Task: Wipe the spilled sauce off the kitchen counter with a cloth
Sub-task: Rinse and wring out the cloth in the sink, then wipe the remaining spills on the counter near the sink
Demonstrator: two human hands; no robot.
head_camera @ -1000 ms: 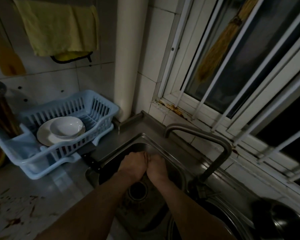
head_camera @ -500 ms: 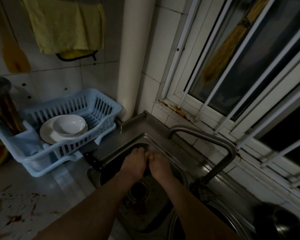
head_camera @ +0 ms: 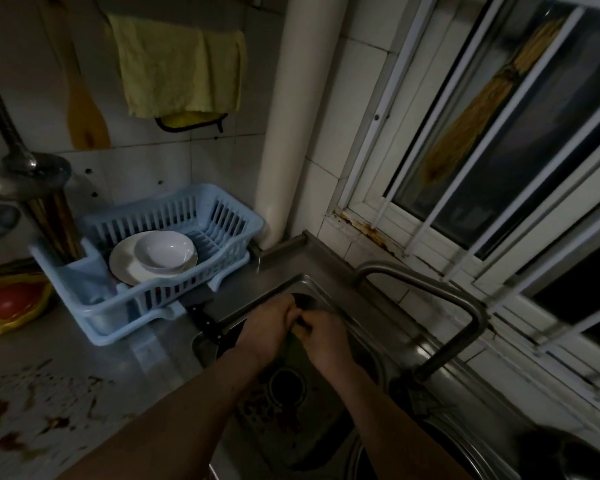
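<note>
Both my hands are together over the steel sink (head_camera: 329, 289). My left hand (head_camera: 265, 329) and my right hand (head_camera: 328, 339) grip a dark, bunched cloth (head_camera: 291, 346) between them, above the drain (head_camera: 286, 382). Most of the cloth is hidden by my fingers. Brown-red sauce (head_camera: 32, 414) lies spattered over the pale counter at the lower left, well away from both hands. The tap (head_camera: 458, 306) arches over the sink to the right of my hands; no water is visible.
A blue dish rack (head_camera: 222, 271) with a plate and bowl (head_camera: 165, 251) stands left of the sink. A black-handled knife (head_camera: 205, 322) lies at the sink's edge. A yellow towel (head_camera: 177, 60) hangs on the wall. A dark pot (head_camera: 568, 455) sits lower right.
My hands have lifted slightly and turned against each other, and the dark cloth now shows between them. The view has shifted, showing more of the sauce-stained counter.
</note>
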